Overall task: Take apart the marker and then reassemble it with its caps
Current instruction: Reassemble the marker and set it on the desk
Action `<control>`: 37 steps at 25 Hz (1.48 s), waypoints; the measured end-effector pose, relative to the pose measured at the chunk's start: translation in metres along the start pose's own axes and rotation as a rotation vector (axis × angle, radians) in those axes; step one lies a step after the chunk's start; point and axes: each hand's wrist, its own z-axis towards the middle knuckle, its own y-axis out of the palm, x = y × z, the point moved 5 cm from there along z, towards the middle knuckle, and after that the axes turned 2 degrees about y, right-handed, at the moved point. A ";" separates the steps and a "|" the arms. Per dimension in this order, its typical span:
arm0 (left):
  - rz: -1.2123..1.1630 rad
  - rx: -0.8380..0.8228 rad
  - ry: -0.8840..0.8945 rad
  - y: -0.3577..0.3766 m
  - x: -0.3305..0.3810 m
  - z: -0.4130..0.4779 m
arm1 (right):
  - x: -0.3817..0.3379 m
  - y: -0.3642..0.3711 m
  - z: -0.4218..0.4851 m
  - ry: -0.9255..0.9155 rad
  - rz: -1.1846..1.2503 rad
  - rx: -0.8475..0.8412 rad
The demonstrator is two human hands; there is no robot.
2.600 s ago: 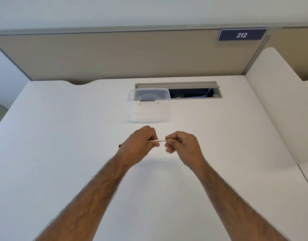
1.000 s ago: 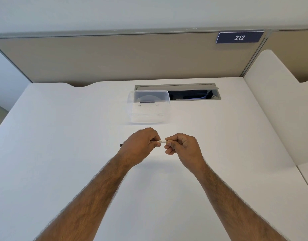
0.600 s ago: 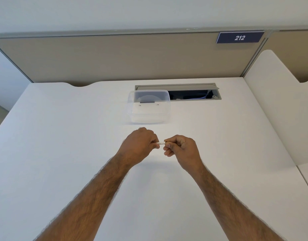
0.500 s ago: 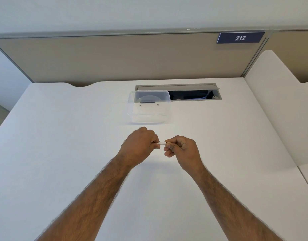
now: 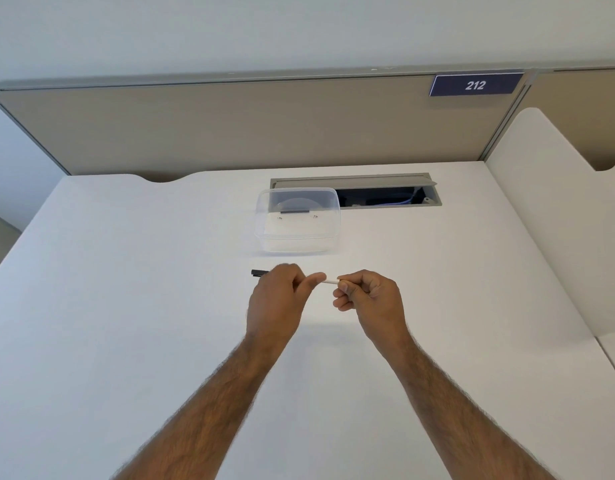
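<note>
A thin white marker [image 5: 331, 280] runs sideways between my two hands above the white desk [image 5: 126, 306]. Only a short white stretch shows between my fingers. Its black end [image 5: 259, 272] sticks out to the left of my left hand [image 5: 276, 303], which is closed around the marker's left part. My right hand [image 5: 366, 299] pinches the marker's right end; whatever is inside that fist is hidden. I cannot tell whether a cap sits on either end.
A clear plastic container [image 5: 297, 220] stands just beyond my hands. Behind it a grey cable hatch [image 5: 385, 194] lies open in the desk. A beige partition [image 5: 230, 126] with a "212" sign [image 5: 475, 85] closes the back, and a white divider [image 5: 548, 209] the right.
The hands squeezed closer together around half a second ago. Now the left hand has rotated, its thumb stretched toward the right hand, and the marker's black end shows again on the left.
</note>
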 end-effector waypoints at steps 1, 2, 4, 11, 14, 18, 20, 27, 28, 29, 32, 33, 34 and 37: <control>-0.156 -0.018 -0.164 0.005 -0.008 -0.001 | -0.001 0.000 0.000 -0.006 -0.005 0.003; -0.329 -0.020 -0.321 0.009 -0.016 -0.004 | -0.001 0.001 0.000 -0.012 -0.009 0.007; -0.635 -0.007 -0.573 0.017 -0.026 -0.010 | -0.002 0.003 -0.001 -0.018 -0.010 0.018; -1.037 0.077 -0.660 0.021 -0.031 -0.008 | 0.006 0.013 -0.012 0.016 0.021 0.008; -1.006 0.059 -0.590 0.019 -0.030 -0.005 | 0.010 0.014 -0.016 0.063 0.090 0.005; -0.957 0.033 -0.505 0.017 -0.024 0.000 | 0.012 0.017 -0.022 0.121 0.186 0.003; -0.915 0.020 -0.477 0.016 -0.023 0.003 | 0.015 0.019 -0.026 0.154 0.206 -0.005; -0.661 -0.084 -0.436 0.020 -0.027 0.007 | 0.020 0.025 -0.033 0.192 0.016 -0.062; -0.647 -0.119 -0.433 0.023 -0.027 0.006 | 0.019 0.023 -0.030 0.172 -0.026 -0.038; -0.637 -0.154 -0.429 0.026 -0.026 0.005 | 0.017 0.022 -0.027 0.152 -0.053 -0.012; -0.610 -0.240 -0.420 0.039 -0.028 0.000 | 0.012 0.018 -0.016 0.135 -0.071 0.027; -0.595 -0.262 -0.417 0.044 -0.029 -0.001 | 0.011 0.019 -0.012 0.144 -0.070 0.022; -0.573 -0.283 -0.412 0.049 -0.030 -0.002 | 0.011 0.020 -0.009 0.157 -0.070 0.010; -0.495 -0.327 -0.389 0.063 -0.033 -0.004 | 0.016 0.024 -0.001 0.193 -0.064 -0.021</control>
